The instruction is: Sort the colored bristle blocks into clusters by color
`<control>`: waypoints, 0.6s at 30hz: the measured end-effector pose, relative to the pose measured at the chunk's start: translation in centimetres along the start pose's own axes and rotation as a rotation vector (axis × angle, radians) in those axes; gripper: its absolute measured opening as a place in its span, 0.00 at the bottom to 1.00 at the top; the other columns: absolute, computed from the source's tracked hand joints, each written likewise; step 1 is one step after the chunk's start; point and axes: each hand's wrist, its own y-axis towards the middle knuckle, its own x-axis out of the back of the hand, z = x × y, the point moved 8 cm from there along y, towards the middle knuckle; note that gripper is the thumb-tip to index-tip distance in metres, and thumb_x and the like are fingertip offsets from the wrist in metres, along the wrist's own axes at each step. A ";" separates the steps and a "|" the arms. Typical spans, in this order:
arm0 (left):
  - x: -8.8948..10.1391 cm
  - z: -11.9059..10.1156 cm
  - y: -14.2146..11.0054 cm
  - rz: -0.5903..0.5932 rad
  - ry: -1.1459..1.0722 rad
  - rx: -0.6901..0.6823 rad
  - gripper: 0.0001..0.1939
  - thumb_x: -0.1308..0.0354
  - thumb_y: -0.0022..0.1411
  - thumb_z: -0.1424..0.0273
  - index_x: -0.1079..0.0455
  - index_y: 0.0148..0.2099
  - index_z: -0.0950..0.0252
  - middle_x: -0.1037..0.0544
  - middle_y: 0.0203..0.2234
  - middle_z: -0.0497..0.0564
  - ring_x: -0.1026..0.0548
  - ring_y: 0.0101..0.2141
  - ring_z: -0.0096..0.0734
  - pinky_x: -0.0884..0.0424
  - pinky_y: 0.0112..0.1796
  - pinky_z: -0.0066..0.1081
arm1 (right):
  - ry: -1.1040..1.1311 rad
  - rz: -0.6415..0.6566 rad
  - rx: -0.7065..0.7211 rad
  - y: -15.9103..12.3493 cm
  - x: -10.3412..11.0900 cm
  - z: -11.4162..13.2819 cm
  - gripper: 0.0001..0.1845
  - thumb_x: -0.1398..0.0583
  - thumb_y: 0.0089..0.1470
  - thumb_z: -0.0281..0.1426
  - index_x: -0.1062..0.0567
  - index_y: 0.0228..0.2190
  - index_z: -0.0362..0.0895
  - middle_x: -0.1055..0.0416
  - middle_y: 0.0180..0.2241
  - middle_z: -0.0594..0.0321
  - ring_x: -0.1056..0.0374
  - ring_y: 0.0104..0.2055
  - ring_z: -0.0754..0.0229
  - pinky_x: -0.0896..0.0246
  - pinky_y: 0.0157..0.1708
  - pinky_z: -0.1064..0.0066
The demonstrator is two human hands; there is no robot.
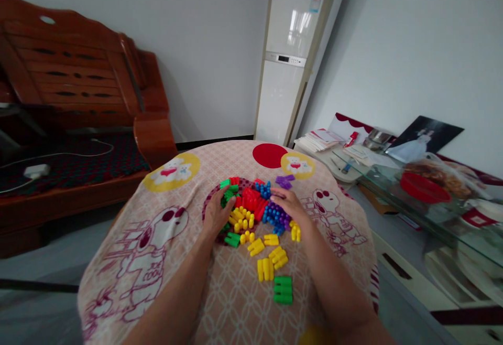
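A heap of plastic building blocks sorted roughly by colour lies on the cloth-covered table (pixel 236 292). My left hand (pixel 217 209) rests at the heap's left side, fingers apart, against the green blocks (pixel 231 193). On the other side my right hand (pixel 288 204) reaches over the blue blocks (pixel 275 214) and purple blocks, its fingers stretched out. Between the hands sit red blocks (pixel 251 201), with yellow blocks (pixel 241 218) just nearer to me. Loose yellow blocks (pixel 265 269) and a green block (pixel 283 290) lie closer still. A purple block (pixel 284 181) is beyond the right hand.
A wooden bench (pixel 74 72) stands at the left, with a white adapter (pixel 37 171) on its seat. Behind the table is a tall white air conditioner (pixel 283 98). Along the right, a glass-topped cabinet (pixel 393 187) carries papers, a red bowl (pixel 424 187) and a photo (pixel 426 132).
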 end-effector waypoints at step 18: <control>-7.6 -6.3 2.4 0.403 -0.263 -0.078 0.26 0.42 0.60 0.61 0.31 0.59 0.64 0.25 0.56 0.56 0.29 0.56 0.43 0.34 0.58 0.42 | 0.198 -0.262 0.143 -3.7 1.2 5.1 0.26 0.37 0.51 0.47 0.21 0.46 0.43 0.21 0.44 0.53 0.25 0.44 0.49 0.27 0.31 0.66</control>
